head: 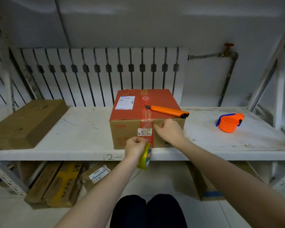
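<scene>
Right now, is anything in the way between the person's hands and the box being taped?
Nothing visible does. The left hand holds the tape roll low against the box, and the right hand touches its front face. The orange knife lies on top, away from both hands.

On my feed a scuffed white shelf [76,129] is my landmark: behind it a white finned radiator [105,71] stands against the grey wall [155,22], a pipe with a red valve [229,52] runs behind its right end, and pale floor tiles [7,211] lie below it in dim light.
</scene>
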